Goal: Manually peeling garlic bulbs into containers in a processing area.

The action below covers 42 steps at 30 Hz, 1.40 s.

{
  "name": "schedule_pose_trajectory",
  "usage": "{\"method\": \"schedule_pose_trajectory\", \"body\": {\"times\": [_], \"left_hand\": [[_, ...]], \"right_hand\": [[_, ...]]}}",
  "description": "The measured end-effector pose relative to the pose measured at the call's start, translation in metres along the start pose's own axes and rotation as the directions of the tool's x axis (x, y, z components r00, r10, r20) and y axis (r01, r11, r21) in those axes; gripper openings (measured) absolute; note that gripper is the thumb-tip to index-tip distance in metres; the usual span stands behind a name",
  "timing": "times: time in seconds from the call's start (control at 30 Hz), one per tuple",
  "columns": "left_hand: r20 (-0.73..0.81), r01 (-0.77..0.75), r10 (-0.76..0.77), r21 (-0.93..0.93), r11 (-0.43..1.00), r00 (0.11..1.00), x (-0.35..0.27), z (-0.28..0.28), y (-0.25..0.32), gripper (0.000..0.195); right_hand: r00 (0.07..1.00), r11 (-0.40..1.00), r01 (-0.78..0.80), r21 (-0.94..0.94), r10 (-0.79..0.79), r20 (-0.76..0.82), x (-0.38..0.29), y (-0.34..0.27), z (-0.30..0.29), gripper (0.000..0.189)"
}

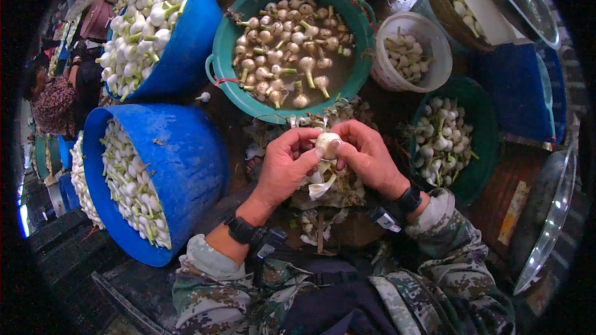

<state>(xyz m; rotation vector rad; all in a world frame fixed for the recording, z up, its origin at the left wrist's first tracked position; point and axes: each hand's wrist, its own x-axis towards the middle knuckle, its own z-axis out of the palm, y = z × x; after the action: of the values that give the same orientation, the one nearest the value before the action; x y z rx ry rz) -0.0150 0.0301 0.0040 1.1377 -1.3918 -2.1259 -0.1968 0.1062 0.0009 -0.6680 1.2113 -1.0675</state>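
Observation:
A pale garlic bulb (328, 144) is held between my two hands in the middle of the view. My left hand (292, 160) grips its left side with thumb and fingers. On the other side my right hand (365, 153) has its thumb pressed against the bulb. Loose peeled skin (321, 188) lies just below the bulb, over a heap of garlic peelings (347, 190). Beyond my hands, a green plastic tub (365, 74) holds brown water with many unpeeled garlic bulbs (307, 65) in it.
Two blue buckets (186, 149) of whitish garlic stand at left. To the right are a white plastic bucket (379, 77) and a green basin (484, 149), both with garlic. A metal lid (554, 223) leans at far right. Another person (56, 102) is at far left.

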Motion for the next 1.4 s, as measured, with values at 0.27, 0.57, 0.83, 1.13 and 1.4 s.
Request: {"method": "schedule_pose_trajectory", "body": {"times": [0.27,0.57,0.83,1.13,1.4], "left_hand": [[0.014,-0.051,0.051,0.033,0.998,0.999,0.002,0.001,0.002,0.027],[0.036,-0.028,0.031,-0.08,0.996,0.999,0.002,-0.007,-0.001,0.03],[0.011,0.018,-0.018,-0.008,1.0,1.0,0.0,-0.002,-0.001,0.032],[0.025,-0.041,0.041,-0.007,0.999,0.999,0.001,-0.003,0.003,0.029],[-0.01,-0.013,0.012,-0.108,0.994,1.0,0.003,-0.003,0.0,0.023]], "right_hand": [[0.976,0.934,0.191,-0.303,-0.214,-0.045,-0.007,0.003,0.006,0.023],[0.993,0.958,-0.118,0.261,0.122,0.001,-0.003,0.004,0.001,0.029],[0.997,0.991,-0.029,0.127,0.038,-0.068,-0.004,0.008,0.01,0.025],[0.998,0.995,0.014,0.098,-0.008,-0.06,-0.008,0.008,0.012,0.026],[0.991,0.94,-0.109,0.325,0.13,-0.043,-0.007,0.007,0.009,0.028]]}}
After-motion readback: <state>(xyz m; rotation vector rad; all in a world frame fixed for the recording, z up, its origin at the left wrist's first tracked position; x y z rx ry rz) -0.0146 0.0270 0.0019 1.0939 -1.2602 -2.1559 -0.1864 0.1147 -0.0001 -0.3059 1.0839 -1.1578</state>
